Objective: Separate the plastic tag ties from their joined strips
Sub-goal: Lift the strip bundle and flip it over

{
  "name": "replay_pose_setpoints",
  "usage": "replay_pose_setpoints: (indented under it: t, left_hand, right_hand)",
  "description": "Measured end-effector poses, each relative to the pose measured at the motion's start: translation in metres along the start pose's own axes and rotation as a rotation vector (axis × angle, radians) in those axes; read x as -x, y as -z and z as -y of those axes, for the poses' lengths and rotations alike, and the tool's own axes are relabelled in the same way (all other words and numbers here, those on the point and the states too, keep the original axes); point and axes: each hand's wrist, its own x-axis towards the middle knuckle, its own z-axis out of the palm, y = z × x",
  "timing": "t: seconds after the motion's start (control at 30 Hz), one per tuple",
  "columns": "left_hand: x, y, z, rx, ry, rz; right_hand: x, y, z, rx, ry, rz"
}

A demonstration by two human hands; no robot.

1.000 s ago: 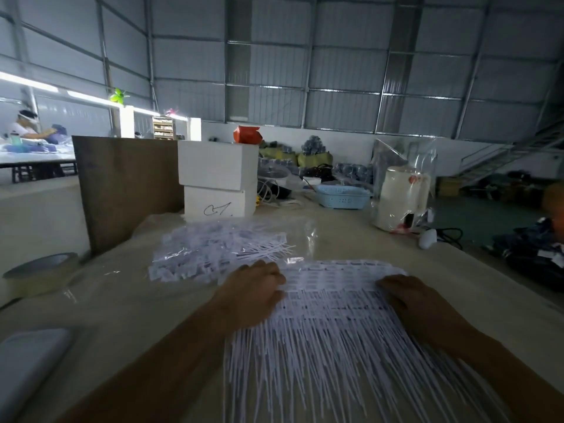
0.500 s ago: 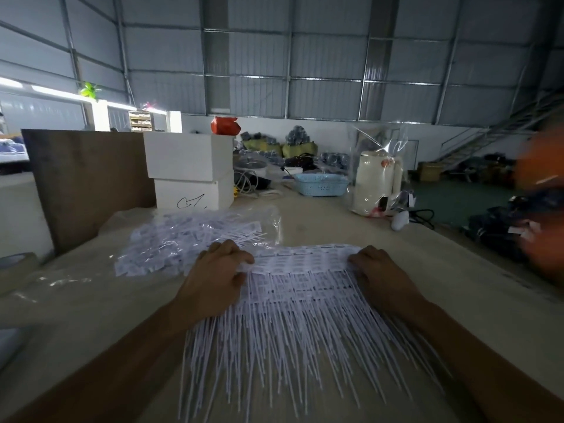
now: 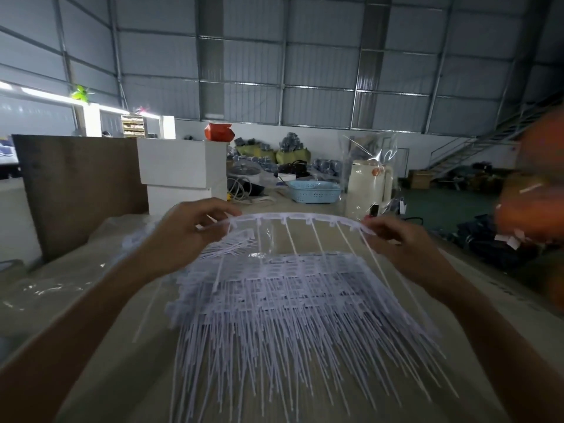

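One white joined strip of tag ties (image 3: 293, 215) is held up above the table, bowed upward, its thin tails hanging down toward me. My left hand (image 3: 189, 227) pinches its left end and my right hand (image 3: 393, 236) pinches its right end. Below it a thick pile of joined tag tie strips (image 3: 274, 300) lies flat on the table, the tails fanning toward the near edge. A clear plastic bag with more tag ties (image 3: 146, 239) lies behind my left hand, mostly hidden.
Stacked white boxes (image 3: 183, 166) and a brown board (image 3: 79, 184) stand at the back left. A blue basket (image 3: 314, 190) and a bagged white appliance (image 3: 369, 184) sit at the back right. A blurred orange shape (image 3: 537, 190) looms at the right edge.
Both hands were pressing on the pile's head row; now they have lifted a single strip off the pile and hold it up by its two ends. The camera also moved closer.
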Motion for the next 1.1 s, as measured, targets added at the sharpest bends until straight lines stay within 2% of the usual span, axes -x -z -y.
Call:
replay_pose_setpoints:
  t: [0.1,0.23,0.3,0.37,0.43,0.47,0.57,0.63,0.73,0.8,0.87,1.0,1.1]
  left_hand:
    - [0.008,0.016,0.009,-0.004,-0.015,0.158]
    - [0.033,0.008,0.04,-0.104,0.034,0.328]
    - [0.042,0.004,0.052,-0.136,0.057,0.409]
    - [0.046,0.002,0.058,-0.155,0.078,0.5]
    - [0.047,0.002,0.058,-0.138,0.084,0.509]
    - [0.046,0.001,0.055,-0.155,0.059,0.45]
    - [0.044,-0.018,0.038,-0.175,-0.03,0.135]
    - [0.041,-0.044,0.015,-0.135,-0.041,0.07]
    - [0.035,-0.083,-0.019,-0.255,-0.107,0.258]
    - [0.035,-0.104,-0.032,-0.298,-0.157,0.305]
    - [0.04,-0.115,-0.039,-0.301,-0.156,0.249]
    - [0.061,-0.122,-0.037,-0.534,-0.277,0.166]
    - [0.069,-0.117,-0.04,-0.498,-0.313,0.137]
  right_hand:
    - [0.007,0.012,0.015,-0.215,-0.056,0.084]
    - [0.014,0.007,0.001,-0.184,-0.161,0.62]
    - [0.023,0.003,-0.013,-0.19,-0.203,0.717]
    - [0.034,-0.003,-0.023,-0.283,-0.25,0.632]
    - [0.044,-0.012,-0.027,-0.34,-0.264,0.503]
    - [0.047,-0.017,-0.025,-0.351,-0.248,0.457]
    - [0.053,-0.031,-0.01,-0.442,-0.215,0.378]
    - [0.056,-0.038,0.004,-0.524,-0.249,0.357]
    - [0.062,-0.049,0.018,-0.66,-0.332,0.382]
    - [0.066,-0.054,0.022,-0.687,-0.318,0.44]
    - [0.071,-0.059,0.023,-0.709,-0.338,0.442]
    - [0.071,-0.064,0.022,-0.759,-0.516,0.408]
    - [0.075,-0.067,0.024,-0.768,-0.565,0.478]
